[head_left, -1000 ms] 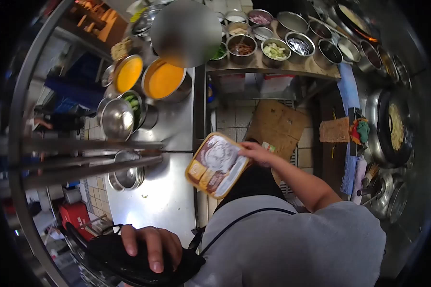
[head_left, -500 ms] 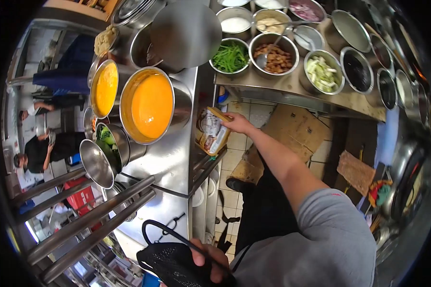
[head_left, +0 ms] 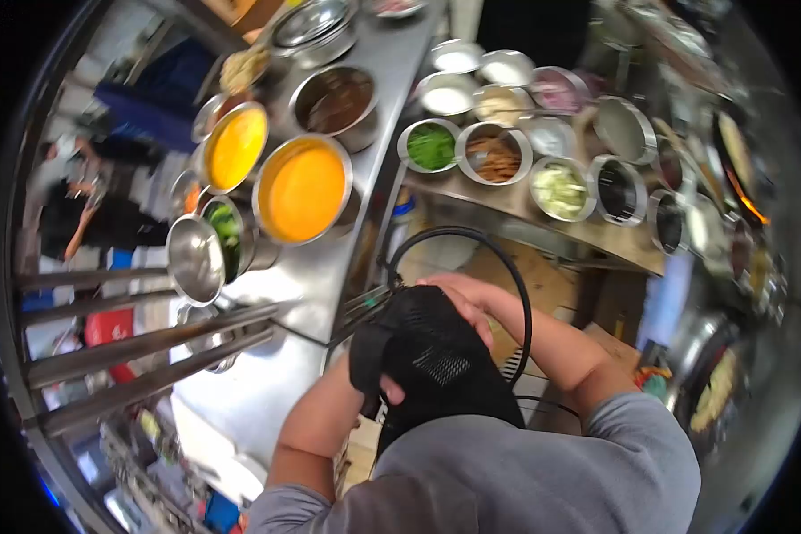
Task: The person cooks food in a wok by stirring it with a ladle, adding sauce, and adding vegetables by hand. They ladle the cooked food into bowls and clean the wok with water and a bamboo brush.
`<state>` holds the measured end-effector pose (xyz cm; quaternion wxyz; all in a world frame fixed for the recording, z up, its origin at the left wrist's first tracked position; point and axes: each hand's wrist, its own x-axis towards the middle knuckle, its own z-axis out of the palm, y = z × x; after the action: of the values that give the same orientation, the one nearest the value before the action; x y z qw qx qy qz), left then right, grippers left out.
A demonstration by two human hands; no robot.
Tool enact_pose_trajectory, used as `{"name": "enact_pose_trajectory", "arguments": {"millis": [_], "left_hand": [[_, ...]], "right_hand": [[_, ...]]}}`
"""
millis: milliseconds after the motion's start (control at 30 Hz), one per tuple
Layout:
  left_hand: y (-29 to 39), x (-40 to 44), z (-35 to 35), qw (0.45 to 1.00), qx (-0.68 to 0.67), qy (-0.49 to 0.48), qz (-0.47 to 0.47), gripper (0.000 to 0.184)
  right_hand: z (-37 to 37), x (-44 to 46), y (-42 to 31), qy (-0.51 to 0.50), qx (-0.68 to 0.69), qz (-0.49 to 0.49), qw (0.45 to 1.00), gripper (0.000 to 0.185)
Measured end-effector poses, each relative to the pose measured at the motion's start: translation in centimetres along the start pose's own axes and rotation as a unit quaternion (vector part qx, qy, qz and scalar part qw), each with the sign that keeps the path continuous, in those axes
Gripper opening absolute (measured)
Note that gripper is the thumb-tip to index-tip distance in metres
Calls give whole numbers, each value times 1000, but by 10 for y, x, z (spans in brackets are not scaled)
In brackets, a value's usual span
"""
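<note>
A black mesh cloth article (head_left: 436, 343), possibly a cap or a bag, is bunched in front of my body. My left hand (head_left: 392, 389) grips its near left side, with most of the fingers hidden behind the cloth. At its far side my right hand (head_left: 461, 298) has curled fingers against the mesh. A thick black cord (head_left: 507, 258) arcs in a wide loop beyond and to the right of both hands. What lies inside the mesh cannot be seen.
On the left steel counter (head_left: 276, 356) stand pots of orange sauce (head_left: 303, 191), yellow liquid (head_left: 236, 147) and brown sauce (head_left: 336, 107). Several ingredient bowls, including chopped greens (head_left: 431, 147), line the far counter. Pans (head_left: 716, 392) stand at right. Another person (head_left: 89, 209) is far left.
My right hand has left the yellow-edged package on the lower shelf and come back to the black mesh article. My left hand has lifted that article up and rightward. The view has shifted and blurred.
</note>
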<state>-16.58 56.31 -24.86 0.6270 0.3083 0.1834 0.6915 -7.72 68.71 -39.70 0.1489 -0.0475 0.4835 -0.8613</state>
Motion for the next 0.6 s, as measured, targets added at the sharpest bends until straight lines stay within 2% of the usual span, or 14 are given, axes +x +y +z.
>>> {"name": "enact_pose_trajectory", "arguments": {"millis": [33, 67, 100, 167, 200, 233, 300, 333, 367, 433, 500, 533, 567, 600], "left_hand": [[-3, 14, 0, 995, 55, -81, -31, 93], [-9, 27, 2, 979, 112, -162, -57, 96], [-18, 38, 8, 971, 92, -195, -106, 99], [-14, 60, 26, 884, 263, -260, -286, 99], [-23, 70, 43, 847, 364, -324, -212, 92], [-29, 74, 59, 822, 344, -354, -283, 91], [-52, 76, 89, 761, 417, -481, -128, 92], [-59, 72, 104, 723, 426, -506, -199, 87], [-62, 68, 113, 714, 418, -526, -196, 87], [-73, 55, 130, 644, 536, -545, -27, 80], [-68, 47, 138, 660, 560, -499, 37, 68], [-62, 44, 137, 696, 539, -473, 39, 63], [-60, 41, 130, 727, 523, -442, 49, 59], [-59, 35, 117, 796, 466, -385, -20, 52]], "right_hand": [[26, -32, -46, -79, -3, -115, 990, 38], [31, -58, -52, -48, -24, -113, 992, 38], [38, -80, -56, -1, -11, -108, 994, 38], [61, -115, -53, 84, 25, -108, 990, 38], [73, -132, -48, 121, 47, -112, 985, 39], [85, -148, -41, 157, 70, -119, 978, 39], [114, -178, -21, 226, 129, -138, 956, 39], [126, -192, -12, 259, 157, -152, 941, 40], [137, -206, -3, 290, 185, -166, 924, 40], [166, -230, 23, 349, 250, -193, 882, 41], [186, -254, 42, 401, 307, -222, 834, 42], [151, -224, 26, 424, 336, -237, 807, 43], [161, -237, 37, 444, 364, -254, 778, 44], [184, -246, 22, 470, 328, -277, 771, 54]]}}
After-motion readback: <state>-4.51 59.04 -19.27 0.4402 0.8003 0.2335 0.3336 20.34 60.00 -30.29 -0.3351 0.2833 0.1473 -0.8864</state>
